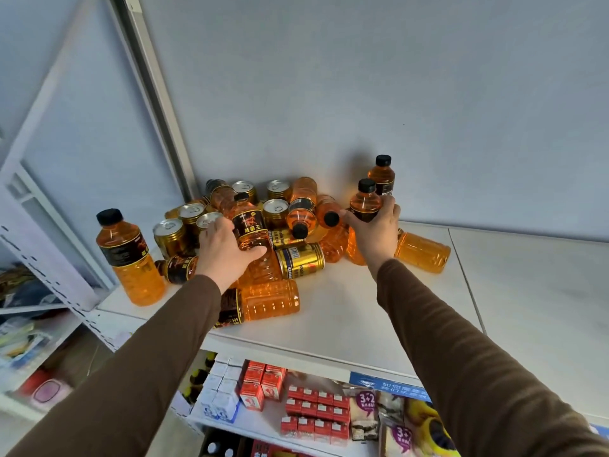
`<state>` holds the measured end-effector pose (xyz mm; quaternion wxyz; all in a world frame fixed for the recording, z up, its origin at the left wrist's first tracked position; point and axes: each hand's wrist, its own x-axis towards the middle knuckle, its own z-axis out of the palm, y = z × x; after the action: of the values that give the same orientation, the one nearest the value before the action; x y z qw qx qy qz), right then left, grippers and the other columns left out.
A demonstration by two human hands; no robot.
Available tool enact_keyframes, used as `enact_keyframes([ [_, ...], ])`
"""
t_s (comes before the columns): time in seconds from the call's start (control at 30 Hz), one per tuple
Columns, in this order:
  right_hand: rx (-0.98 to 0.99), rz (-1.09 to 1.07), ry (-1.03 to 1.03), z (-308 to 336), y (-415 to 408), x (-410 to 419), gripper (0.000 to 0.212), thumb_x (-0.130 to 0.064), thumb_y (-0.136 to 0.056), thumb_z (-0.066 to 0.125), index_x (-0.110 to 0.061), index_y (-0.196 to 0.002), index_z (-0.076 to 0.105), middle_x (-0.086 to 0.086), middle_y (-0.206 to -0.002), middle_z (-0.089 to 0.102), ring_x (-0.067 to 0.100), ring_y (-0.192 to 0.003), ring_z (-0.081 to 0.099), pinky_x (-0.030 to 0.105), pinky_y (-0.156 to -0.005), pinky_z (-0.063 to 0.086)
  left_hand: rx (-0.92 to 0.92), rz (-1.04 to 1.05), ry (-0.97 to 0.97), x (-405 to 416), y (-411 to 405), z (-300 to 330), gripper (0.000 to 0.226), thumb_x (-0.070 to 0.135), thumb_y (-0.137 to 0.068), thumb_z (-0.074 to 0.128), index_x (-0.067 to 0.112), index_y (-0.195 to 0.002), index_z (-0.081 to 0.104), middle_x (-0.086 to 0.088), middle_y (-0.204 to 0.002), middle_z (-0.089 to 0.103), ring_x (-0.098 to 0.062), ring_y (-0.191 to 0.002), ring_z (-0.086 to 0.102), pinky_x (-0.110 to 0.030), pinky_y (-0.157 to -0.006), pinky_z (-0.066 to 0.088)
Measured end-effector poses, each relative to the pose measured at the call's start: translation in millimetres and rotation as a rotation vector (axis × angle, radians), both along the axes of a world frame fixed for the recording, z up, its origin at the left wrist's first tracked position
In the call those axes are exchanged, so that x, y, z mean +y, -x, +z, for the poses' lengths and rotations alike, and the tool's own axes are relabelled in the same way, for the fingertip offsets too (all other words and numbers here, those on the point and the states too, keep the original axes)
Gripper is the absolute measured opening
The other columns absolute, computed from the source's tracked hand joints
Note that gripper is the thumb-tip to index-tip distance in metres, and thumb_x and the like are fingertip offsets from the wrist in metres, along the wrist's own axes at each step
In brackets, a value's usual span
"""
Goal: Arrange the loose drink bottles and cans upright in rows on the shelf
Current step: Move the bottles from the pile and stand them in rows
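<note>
1. Nearest on the white shelf [362, 324] lies a bottle [263, 303] on its side, at the front of a loose heap of bottles and gold cans [300, 260].
2. Left hand [224, 250] curls around a tilted bottle [249, 225] in the heap.
3. Right hand [375, 230] grips an upright bottle [365, 201] at its label, near another standing bottle [382, 174] by the wall.
4. Full bottles look fairly heavy, stiff and smooth; grasp mid-body at the label.
5. Cans likely roll; take them by the sides.

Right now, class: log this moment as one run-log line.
left hand: grips bottle in pile | right hand: grips upright bottle | shelf: rows unformed
</note>
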<state>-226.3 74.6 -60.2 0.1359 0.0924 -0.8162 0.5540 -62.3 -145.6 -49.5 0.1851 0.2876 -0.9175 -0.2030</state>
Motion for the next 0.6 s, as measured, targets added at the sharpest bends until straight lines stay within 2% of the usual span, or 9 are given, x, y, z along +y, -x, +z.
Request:
enact_keyframes([
  [0.1,-0.025,0.019,0.036,0,1,1,0.078,-0.043,-0.077,0.080,-0.019,-0.139,0.039,0.004,-0.133,0.048,0.024,-0.120,0.052,0.035,-0.096,0.047,-0.163,-0.004,-0.137,-11,7,-2,0.089,0.074,-0.073,0.068,0.010,-0.133,0.046,-0.014,-0.138,0.048,-0.036,-0.130,0.039,-0.053,-0.107,0.038],
  [0.27,-0.030,0.063,0.109,-3,-3,2,0.071,-0.037,-0.077,0.082,-0.023,-0.134,0.043,0.000,-0.127,0.056,0.019,-0.114,0.057,0.041,-0.097,0.052,-0.301,-0.029,-0.109,-18,14,0,0.106,0.091,-0.062,0.058,0.014,-0.134,0.048,-0.014,-0.143,0.046,-0.038,-0.135,0.034,-0.056,-0.109,0.034],
  [0.33,-0.029,0.074,0.129,-4,-6,3,0.071,-0.035,-0.078,0.081,-0.024,-0.134,0.040,-0.003,-0.124,0.058,0.017,-0.111,0.059,0.039,-0.095,0.053,-0.351,-0.013,-0.095,-15,15,-1,0.120,0.094,-0.058,0.057,0.012,-0.144,0.039,-0.015,-0.151,0.038,-0.038,-0.141,0.029,-0.060,-0.111,0.030],
  [0.43,-0.006,0.076,0.122,-5,-12,4,0.070,-0.034,-0.079,0.080,-0.025,-0.133,0.037,-0.008,-0.118,0.057,0.015,-0.106,0.060,0.035,-0.090,0.055,-0.347,0.021,-0.096,-5,19,-4,0.135,0.091,-0.058,0.061,0.009,-0.156,0.017,-0.016,-0.160,0.022,-0.036,-0.147,0.020,-0.062,-0.116,0.018],
  [0.5,0.007,0.089,0.094,-5,-13,5,0.070,-0.034,-0.080,0.079,-0.026,-0.134,0.036,-0.008,-0.119,0.058,0.016,-0.108,0.061,0.034,-0.089,0.054,-0.275,0.034,-0.165,-3,23,-5,0.132,0.084,-0.061,0.068,0.008,-0.156,0.017,-0.015,-0.160,0.023,-0.035,-0.147,0.021,-0.061,-0.117,0.016],
  [0.6,-0.004,0.115,0.069,-3,-14,7,0.071,-0.034,-0.081,0.078,-0.027,-0.136,0.035,-0.005,-0.123,0.059,0.017,-0.109,0.061,0.039,-0.091,0.054,-0.144,0.013,-0.322,-4,25,-7,0.120,0.065,-0.062,0.083,0.010,-0.151,0.024,-0.013,-0.154,0.034,-0.034,-0.141,0.032,-0.059,-0.115,0.025],
])
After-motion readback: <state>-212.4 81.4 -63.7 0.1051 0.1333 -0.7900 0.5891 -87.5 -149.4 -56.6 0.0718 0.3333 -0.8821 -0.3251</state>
